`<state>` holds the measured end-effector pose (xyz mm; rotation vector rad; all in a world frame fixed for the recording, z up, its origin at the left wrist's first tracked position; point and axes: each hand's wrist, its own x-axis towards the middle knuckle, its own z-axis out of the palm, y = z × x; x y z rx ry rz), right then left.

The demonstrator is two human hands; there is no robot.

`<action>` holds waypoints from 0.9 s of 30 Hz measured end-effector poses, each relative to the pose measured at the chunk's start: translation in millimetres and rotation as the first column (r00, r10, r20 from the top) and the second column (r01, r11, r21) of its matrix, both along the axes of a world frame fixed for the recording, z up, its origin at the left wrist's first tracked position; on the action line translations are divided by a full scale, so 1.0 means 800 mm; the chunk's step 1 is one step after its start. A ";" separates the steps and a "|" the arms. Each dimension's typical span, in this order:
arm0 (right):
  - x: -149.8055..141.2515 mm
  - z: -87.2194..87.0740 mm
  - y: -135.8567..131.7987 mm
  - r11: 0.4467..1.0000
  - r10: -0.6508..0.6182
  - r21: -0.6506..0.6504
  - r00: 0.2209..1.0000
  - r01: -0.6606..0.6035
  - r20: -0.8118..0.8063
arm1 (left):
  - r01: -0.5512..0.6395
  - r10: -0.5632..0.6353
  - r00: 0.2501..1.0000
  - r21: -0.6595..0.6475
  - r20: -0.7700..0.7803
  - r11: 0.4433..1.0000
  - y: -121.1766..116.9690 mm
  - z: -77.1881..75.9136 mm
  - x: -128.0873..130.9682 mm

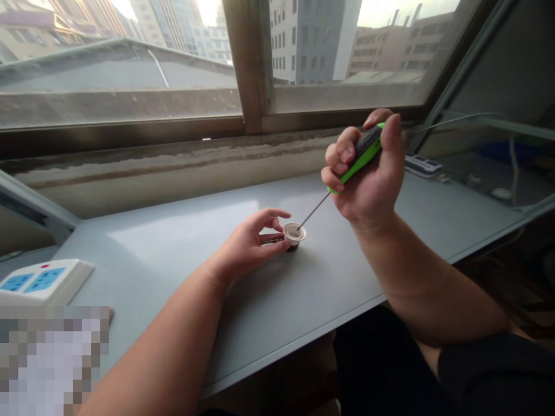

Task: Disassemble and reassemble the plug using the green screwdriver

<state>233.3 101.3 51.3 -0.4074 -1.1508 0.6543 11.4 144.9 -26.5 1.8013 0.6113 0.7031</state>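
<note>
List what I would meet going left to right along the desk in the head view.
White power socket block with blue panels, bare left hand, small white round cup, bare right hand gripping a green-and-black screwdriver, white-and-dark power strip.

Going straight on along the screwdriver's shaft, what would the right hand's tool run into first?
The inside of the white cup-like piece, it seems: the screwdriver in the right hand already has its tip there, though depth is hard to judge.
</note>
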 end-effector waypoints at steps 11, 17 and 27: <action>-0.042 -0.007 -0.022 0.991 0.092 -0.109 0.992 -0.082 0.091 | 0.093 -0.047 0.979 0.228 -0.197 0.969 -0.009 0.009 0.006; -0.046 -0.007 -0.029 0.991 0.084 -0.116 0.987 -0.068 0.137 | 0.109 -0.064 0.982 0.255 -0.179 0.961 -0.014 0.011 0.010; -0.048 -0.007 -0.040 0.988 0.018 -0.151 0.986 0.007 0.165 | 0.105 -0.065 0.982 0.229 -0.175 0.968 -0.016 0.009 0.011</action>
